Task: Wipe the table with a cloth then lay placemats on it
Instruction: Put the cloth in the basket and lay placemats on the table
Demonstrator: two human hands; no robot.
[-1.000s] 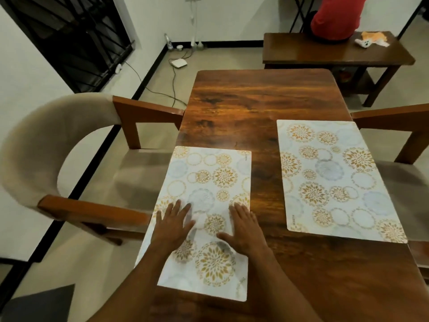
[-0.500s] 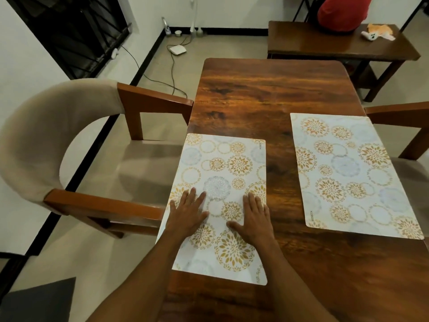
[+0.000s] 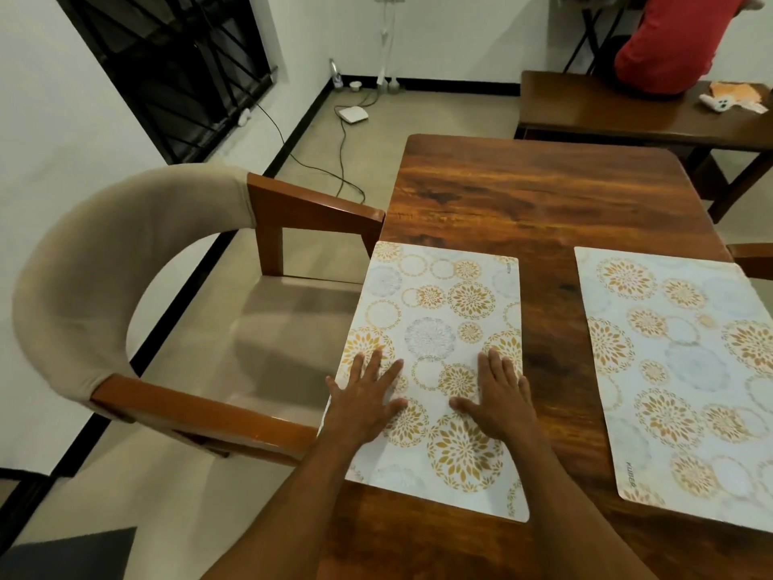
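A white placemat with gold and grey flower circles (image 3: 439,311) lies along the left edge of the dark wooden table (image 3: 535,194). My left hand (image 3: 364,399) presses flat on the mat's left side, fingers spread, and my right hand (image 3: 495,395) lies flat near its right edge. A second placemat of the same pattern (image 3: 686,370) rests on the table's right side, apart from both hands. No cloth is in view.
A beige upholstered armchair with wooden arms (image 3: 138,295) stands tight against the table's left edge. Behind the table is a wooden bench (image 3: 606,106) where a person in a red top (image 3: 665,43) sits. Cables and a white device (image 3: 353,115) lie on the floor.
Both hands have moved apart on the left placemat, from its middle toward its left and right edges. The view has shifted left, so everything sits further right.
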